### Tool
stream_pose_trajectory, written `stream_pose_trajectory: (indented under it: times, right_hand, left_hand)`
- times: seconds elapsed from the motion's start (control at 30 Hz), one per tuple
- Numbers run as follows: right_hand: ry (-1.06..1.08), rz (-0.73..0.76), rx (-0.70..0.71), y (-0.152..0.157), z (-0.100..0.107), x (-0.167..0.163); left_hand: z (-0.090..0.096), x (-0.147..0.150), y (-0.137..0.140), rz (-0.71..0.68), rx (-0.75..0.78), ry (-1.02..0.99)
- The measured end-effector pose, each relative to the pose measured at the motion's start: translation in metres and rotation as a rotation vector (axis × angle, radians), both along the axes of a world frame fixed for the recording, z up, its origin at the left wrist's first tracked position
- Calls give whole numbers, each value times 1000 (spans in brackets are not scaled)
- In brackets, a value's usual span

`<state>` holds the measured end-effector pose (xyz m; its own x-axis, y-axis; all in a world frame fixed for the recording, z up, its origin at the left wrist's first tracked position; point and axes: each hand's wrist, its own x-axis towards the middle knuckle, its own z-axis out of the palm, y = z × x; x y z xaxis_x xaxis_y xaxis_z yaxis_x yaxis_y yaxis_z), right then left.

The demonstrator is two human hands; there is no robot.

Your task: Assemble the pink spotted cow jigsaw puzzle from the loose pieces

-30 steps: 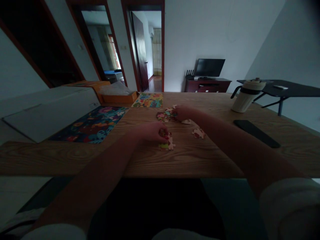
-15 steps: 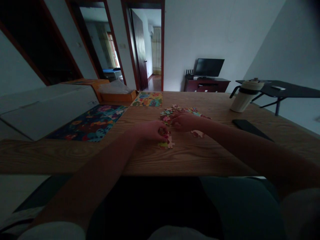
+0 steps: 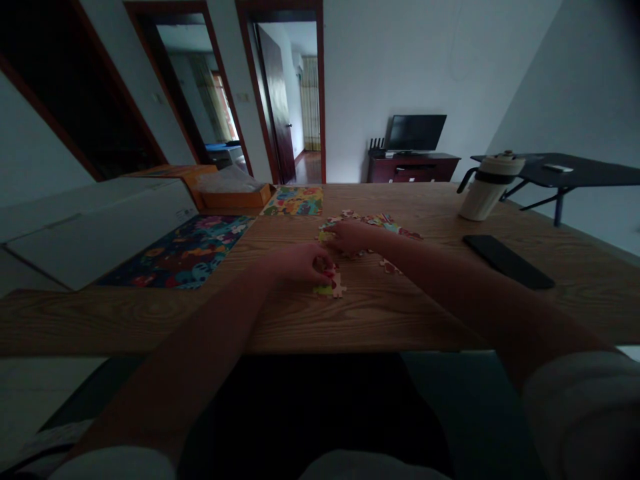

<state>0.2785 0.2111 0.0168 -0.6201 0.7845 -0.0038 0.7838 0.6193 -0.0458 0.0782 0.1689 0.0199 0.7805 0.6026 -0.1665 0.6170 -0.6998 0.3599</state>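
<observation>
On the table, my left hand (image 3: 303, 263) curls over a few jigsaw pieces (image 3: 339, 288), thumb and fingers closed on a reddish puzzle piece (image 3: 329, 271). A yellow-green piece (image 3: 323, 290) lies just below these fingertips. Farther forward, my right hand (image 3: 353, 237) reaches over the pile of loose puzzle pieces (image 3: 381, 220) and covers part of it. Its fingers extend to the left, touching or just above a yellowish piece (image 3: 324, 236). A separate pale piece (image 3: 389, 267) lies beneath my right forearm.
To the left are a dark picture sheet (image 3: 185, 250), a white box (image 3: 125, 220) and an orange box (image 3: 235, 199) holding clear plastic. A colourful sheet (image 3: 294, 201) lies at the back. On the right stand a cream jug (image 3: 484, 193) and a flat black phone-like slab (image 3: 505, 260).
My right hand has shifted left and slightly forward across the pile. My left hand stays around the pieces near the front. The view has tilted slightly.
</observation>
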Motion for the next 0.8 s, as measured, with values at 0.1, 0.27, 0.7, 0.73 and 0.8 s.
stream_pose_trajectory:
  times: [0.1, 0.27, 0.7, 0.73, 0.8]
  right_hand:
    - [-71, -44, -8, 10, -6, -9]
    - [51, -25, -43, 19, -11, 4]
    - [203, -7, -265, -12, -5, 77]
    - [245, -35, -282, -16, -6, 81]
    - [337, -105, -290, -22, -8, 89]
  left_hand:
    - [0, -5, 4, 25, -1, 15]
    - [-4, -10, 14, 82, -21, 44]
    - [-8, -9, 16, 78, -10, 20]
    - [-7, -9, 15, 84, -5, 24]
    - [-6, -8, 13, 101, 3, 29]
